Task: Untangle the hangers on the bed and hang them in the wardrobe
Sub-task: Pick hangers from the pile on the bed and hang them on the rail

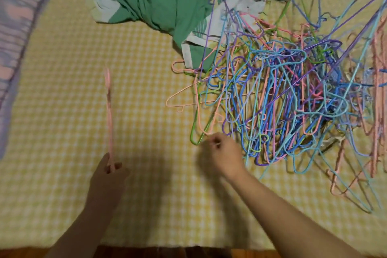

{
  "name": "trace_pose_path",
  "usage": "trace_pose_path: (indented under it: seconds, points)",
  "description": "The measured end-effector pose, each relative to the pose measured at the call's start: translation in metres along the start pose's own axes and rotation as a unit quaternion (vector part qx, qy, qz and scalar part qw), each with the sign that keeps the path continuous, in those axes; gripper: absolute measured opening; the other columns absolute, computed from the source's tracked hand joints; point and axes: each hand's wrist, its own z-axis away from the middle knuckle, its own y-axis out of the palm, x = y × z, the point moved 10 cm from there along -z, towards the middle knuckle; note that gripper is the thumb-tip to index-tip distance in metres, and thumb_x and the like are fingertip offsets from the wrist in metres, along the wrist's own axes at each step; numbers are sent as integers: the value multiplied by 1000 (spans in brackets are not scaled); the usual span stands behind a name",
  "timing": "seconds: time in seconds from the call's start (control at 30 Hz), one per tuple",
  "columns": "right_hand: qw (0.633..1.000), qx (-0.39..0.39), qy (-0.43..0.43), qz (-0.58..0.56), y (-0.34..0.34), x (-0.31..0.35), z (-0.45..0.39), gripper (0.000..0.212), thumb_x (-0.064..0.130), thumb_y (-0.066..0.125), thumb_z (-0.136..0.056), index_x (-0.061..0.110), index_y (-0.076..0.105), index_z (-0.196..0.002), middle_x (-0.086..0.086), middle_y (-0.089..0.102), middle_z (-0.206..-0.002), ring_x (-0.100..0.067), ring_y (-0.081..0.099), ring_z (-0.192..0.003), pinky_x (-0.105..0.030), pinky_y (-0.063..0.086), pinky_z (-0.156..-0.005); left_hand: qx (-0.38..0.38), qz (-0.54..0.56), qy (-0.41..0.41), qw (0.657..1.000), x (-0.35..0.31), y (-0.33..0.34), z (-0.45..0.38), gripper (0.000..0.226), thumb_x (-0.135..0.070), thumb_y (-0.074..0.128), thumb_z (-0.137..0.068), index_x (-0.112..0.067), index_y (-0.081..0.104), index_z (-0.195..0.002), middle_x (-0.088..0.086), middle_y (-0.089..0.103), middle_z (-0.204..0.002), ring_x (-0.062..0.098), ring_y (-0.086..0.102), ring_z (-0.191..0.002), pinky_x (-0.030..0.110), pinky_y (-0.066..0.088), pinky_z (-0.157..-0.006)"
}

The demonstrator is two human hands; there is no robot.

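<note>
A pink hanger (204, 109) at the tangle's (282, 100) near-left edge is pinched by the right hand (222, 151), its length running up-left; the left hand (110, 170), well apart, grips pink hangers (109, 111) edge-on.

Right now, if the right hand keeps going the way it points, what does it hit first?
The right hand points up-left; its fingertips are already at the pink hanger and green hanger at the pile's near edge. Contact is unclear.
</note>
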Motion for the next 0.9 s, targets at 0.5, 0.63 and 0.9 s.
trace_pose_path:
  seconds: [0.5,0.63,0.9]
  points:
    - [978,9,105,181,-40,12,-185,47,19,46,-91,7,53,-135,-23,30,-149,-31,44,-135,-44,41,-110,30,62,-2,998,54,9,-48,78,18,57,-88,-17,32,-152,5,59,-116,21,56,-98,12,51,-51]
    - [984,-107,93,113,-59,20,-183,41,18,51,-88,7,60,-126,-21,49,-135,-40,55,-119,-41,44,-106,30,42,7,999,53,6,-50,79,21,57,-86,-15,32,-151,-7,56,-96,6,58,-76,14,49,-55]
    - [914,-306,-12,-266,-132,50,-148,43,-4,56,-78,23,48,-111,6,47,-87,2,49,-66,-21,47,-69,25,13,-8,1000,57,5,-55,63,25,57,-83,-33,52,-107,-4,51,-86,-6,56,-54,11,44,-47]
